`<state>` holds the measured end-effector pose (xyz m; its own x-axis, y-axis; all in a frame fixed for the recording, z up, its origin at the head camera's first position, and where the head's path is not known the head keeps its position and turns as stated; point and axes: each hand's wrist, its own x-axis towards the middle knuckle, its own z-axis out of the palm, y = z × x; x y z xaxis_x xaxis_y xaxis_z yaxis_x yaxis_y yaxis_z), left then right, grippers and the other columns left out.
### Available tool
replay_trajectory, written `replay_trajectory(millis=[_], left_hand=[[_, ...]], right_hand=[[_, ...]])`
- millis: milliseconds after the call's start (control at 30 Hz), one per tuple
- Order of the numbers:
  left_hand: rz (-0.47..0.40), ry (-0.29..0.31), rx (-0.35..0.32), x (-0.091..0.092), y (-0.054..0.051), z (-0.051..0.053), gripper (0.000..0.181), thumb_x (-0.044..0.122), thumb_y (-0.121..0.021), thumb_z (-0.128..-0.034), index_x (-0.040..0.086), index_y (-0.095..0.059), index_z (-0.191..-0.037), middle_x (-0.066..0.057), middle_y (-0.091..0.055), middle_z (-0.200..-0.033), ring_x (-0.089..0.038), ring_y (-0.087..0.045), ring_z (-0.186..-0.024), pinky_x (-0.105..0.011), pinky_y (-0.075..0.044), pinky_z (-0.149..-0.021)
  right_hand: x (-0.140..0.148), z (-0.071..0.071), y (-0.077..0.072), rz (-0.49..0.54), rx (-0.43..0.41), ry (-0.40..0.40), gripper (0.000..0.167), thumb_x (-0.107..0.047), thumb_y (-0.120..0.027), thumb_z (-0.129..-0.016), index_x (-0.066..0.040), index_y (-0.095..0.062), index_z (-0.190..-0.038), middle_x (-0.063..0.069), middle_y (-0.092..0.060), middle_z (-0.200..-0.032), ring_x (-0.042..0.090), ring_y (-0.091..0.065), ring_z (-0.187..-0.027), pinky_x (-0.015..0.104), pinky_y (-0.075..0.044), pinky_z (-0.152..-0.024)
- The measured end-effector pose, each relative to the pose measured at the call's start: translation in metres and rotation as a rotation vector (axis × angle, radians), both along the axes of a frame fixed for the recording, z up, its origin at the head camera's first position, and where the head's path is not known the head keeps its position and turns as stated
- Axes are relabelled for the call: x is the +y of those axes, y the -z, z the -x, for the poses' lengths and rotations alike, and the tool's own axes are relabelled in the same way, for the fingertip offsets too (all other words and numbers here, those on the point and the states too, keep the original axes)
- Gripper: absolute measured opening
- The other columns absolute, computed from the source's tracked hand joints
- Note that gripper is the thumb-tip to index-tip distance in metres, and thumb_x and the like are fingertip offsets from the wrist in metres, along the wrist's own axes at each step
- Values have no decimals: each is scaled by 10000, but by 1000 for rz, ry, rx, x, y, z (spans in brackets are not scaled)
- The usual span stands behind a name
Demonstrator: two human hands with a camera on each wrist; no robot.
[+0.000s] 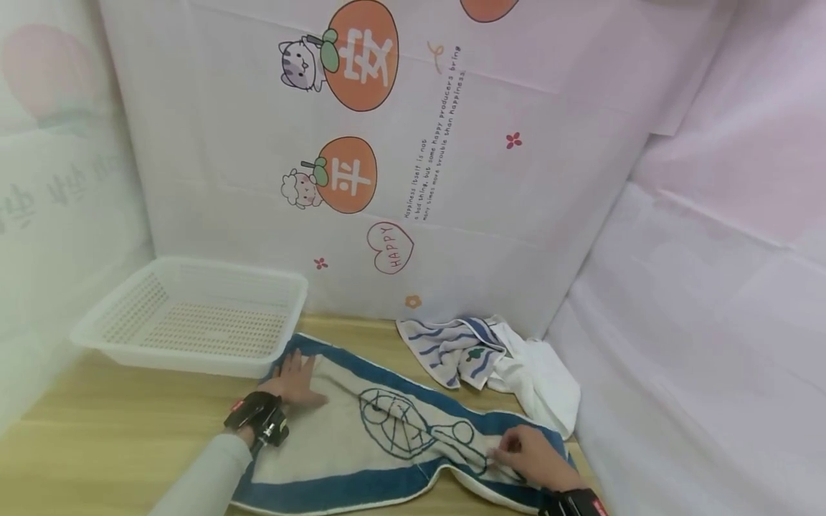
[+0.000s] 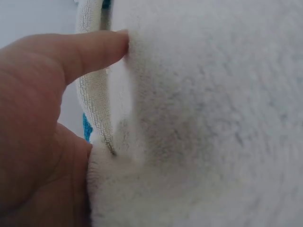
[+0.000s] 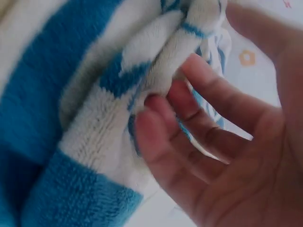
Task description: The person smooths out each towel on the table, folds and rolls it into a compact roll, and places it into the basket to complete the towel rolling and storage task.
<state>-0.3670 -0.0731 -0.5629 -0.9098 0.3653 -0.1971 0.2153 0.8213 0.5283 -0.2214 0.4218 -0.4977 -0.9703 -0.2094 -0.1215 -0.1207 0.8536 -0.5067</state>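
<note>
Left hand spreads fingers wide, right hand curls fingers loosely at the right of a towel, which uneven pushing could rumple.

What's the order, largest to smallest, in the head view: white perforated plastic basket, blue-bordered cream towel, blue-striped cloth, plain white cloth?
1. Blue-bordered cream towel
2. White perforated plastic basket
3. Blue-striped cloth and plain white cloth: too alike in size to rank.
</note>
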Motion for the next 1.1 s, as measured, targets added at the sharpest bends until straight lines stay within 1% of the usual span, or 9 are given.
replay_trajectory(millis=[133,233,333,500,633,800,867,967,1100], left_hand=[[9,-8,1,5,2,3,1195,665,-689,-817,-70,-140,-1582,-421,78,-1595,-597,61,-1480,-751,-25,-1161],[6,-2,8,8,3,3,1210,675,-692,-812,-72,-133,-1583,-422,82,-1594,-598,64,-1479,-752,-23,-1161],[-10,10,21,10,2,0,1208,650,-722,-800,-79,-152,-1577,-434,67,-1588,-609,51,-1474,-757,-31,-1158],[-32,31,53,9,-5,-15,1187,601,-773,-779,-94,-208,-1558,-467,19,-1568,-640,7,-1456,-770,-60,-1147],[-30,40,59,4,-21,-32,1144,547,-789,-788,-119,-235,-1536,-491,-7,-1549,-668,-20,-1437,-794,-87,-1125],[-7,39,66,-2,-32,-40,1106,505,-791,-797,-143,-255,-1516,-507,-23,-1536,-684,-42,-1423,-798,-113,-1118],[-10,39,59,-2,-36,-40,1109,505,-792,-792,-148,-256,-1512,-509,-23,-1533,-686,-40,-1421,-797,-111,-1118],[-29,34,39,-2,-37,-38,1133,529,-792,-775,-145,-259,-1513,-503,-20,-1539,-682,-29,-1424,-790,-89,-1126],[-51,22,15,-2,-25,-26,1193,599,-791,-736,-128,-264,-1522,-487,-19,-1552,-672,-14,-1432,-784,-47,-1131]], right_hand=[[10,15,7,-59,90,132,236,-247,-782,-886,-75,-710,-1030,44,-684,-977,201,-640,-890,384,-542,-772],[14,26,14,-113,37,172,453,-214,-806,-863,-7,-652,-1235,146,-676,-1174,342,-641,-1098,529,-523,-931],[14,28,19,-129,-54,162,528,-209,-812,-855,34,-618,-1281,190,-661,-1231,386,-619,-1163,577,-493,-985],[19,15,9,-107,-22,150,339,-220,-845,-813,-3,-682,-1015,74,-679,-964,255,-643,-909,442,-541,-810],[29,6,-11,-79,2,78,341,-336,-835,-823,-106,-591,-761,-55,-480,-679,115,-464,-645,278,-378,-599],[36,9,-40,-46,-51,6,278,-331,-818,-844,-101,-662,-835,-58,-563,-706,102,-523,-637,257,-425,-561],[40,17,-51,-48,20,8,198,-241,-815,-847,-96,-686,-882,-38,-626,-767,110,-576,-688,270,-477,-600],[46,39,-65,-79,254,21,112,-101,-792,-852,-106,-699,-915,-14,-675,-863,115,-612,-782,314,-519,-691],[55,74,-71,-68,506,72,118,1,-755,-858,-74,-709,-936,48,-692,-898,186,-622,-822,415,-520,-749]])
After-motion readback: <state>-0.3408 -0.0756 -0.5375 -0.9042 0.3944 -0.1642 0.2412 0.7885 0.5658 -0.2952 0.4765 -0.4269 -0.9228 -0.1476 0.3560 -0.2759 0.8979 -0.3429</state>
